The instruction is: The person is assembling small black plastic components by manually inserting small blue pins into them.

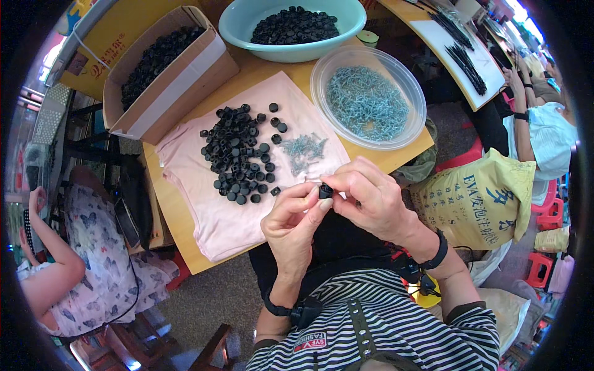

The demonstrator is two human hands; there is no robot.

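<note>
A small black plastic cap is pinched between the fingertips of both hands, just past the near edge of the table. My left hand grips it from the left with thumb and forefinger. From the other side, the thumb and fingertips of my right hand close on it; whether they also hold a screw is hidden. Beyond the hands, a heap of black caps is spread over a pink cloth. To the right of that heap lies a small pile of silvery screws.
A clear round tub full of screws stands at the table's right. Behind are a pale green basin and a cardboard box, both holding black parts. A yellow sack sits at right. People sit on both sides.
</note>
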